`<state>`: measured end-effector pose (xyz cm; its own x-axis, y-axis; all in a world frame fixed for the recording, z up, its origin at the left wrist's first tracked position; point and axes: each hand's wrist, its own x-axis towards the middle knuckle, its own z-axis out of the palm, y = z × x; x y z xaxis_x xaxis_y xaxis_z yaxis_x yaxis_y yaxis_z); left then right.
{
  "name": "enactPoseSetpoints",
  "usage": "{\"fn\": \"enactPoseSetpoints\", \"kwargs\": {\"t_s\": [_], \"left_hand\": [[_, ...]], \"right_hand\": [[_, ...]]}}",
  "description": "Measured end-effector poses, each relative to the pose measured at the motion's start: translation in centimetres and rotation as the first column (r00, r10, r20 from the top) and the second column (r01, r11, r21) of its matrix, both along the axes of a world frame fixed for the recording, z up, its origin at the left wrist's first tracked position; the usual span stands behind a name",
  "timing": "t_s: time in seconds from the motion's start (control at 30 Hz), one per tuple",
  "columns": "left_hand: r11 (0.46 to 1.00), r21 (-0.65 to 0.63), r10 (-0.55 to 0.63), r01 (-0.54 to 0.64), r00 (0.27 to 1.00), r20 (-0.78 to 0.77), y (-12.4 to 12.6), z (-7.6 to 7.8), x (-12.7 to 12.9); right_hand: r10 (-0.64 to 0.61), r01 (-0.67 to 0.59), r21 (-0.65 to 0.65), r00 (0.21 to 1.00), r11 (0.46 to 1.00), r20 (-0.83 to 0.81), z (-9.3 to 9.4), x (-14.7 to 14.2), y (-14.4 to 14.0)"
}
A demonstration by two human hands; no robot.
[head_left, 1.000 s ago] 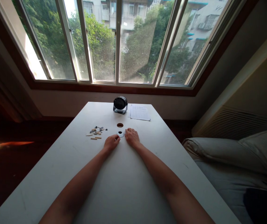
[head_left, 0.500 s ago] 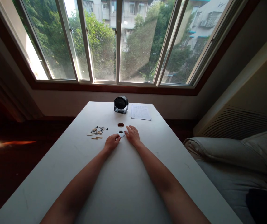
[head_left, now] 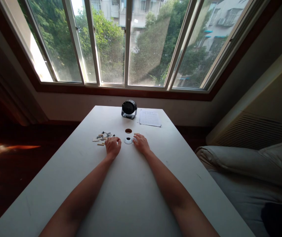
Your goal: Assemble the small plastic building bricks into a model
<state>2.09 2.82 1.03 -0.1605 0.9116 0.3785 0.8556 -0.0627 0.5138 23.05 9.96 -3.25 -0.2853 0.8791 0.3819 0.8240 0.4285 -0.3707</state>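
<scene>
Both my forearms stretch out over a white table [head_left: 131,197]. My left hand [head_left: 112,145] lies palm down at the right edge of a scatter of several small tan and dark parts [head_left: 102,137], fingers loosely apart over them. My right hand [head_left: 141,143] rests flat just right of a small white ring with a dark centre [head_left: 128,140]. A small tan piece [head_left: 136,134] lies by my right fingertips. Whether either hand pinches a part is hidden.
A round hole [head_left: 128,131] opens in the table beyond the ring. A black round device on a stand [head_left: 129,109] and a printed sheet of paper [head_left: 150,118] sit at the far edge under the window. A cushioned seat [head_left: 249,171] lies to the right.
My left hand has moved left from beside the ring to the scatter of small parts. My right hand has shifted slightly and a tan piece shows near its fingertips.
</scene>
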Motion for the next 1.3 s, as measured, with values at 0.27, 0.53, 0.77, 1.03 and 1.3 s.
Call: {"fn": "enactPoseSetpoints", "kwargs": {"t_s": [0.27, 0.53, 0.77, 1.03, 1.3], "left_hand": [[0.984, -0.027, 0.174, -0.173, 0.985, 0.022, -0.3, -0.3, -0.6], [0.994, -0.070, 0.086, -0.088, 0.996, -0.028, 0.2, -1.7, -0.3], [0.997, -0.069, -0.022, 0.020, 0.999, -0.031, 0.5, -2.3, 0.2], [0.957, -0.048, -0.287, 0.286, 0.958, -0.024, 0.9, -2.2, 0.4], [0.984, 0.019, -0.177, 0.180, 0.979, -0.099, 0.7, -1.0, -0.2]], "right_hand": [[-0.020, 0.020, -0.008, 1.000, 1.000, -0.021, 0.0, 0.1, 0.1], [-0.017, 0.016, -0.022, 1.000, 1.000, -0.024, 0.5, -0.1, -0.2], [-0.009, 0.009, -0.034, 1.000, 0.999, -0.008, 0.6, -0.1, -0.3], [0.005, -0.005, -0.003, 1.000, 1.000, -0.011, 0.5, -0.1, -0.3], [-0.051, 0.051, 0.012, 0.998, 0.999, -0.027, 0.4, 0.1, -0.3]]}}
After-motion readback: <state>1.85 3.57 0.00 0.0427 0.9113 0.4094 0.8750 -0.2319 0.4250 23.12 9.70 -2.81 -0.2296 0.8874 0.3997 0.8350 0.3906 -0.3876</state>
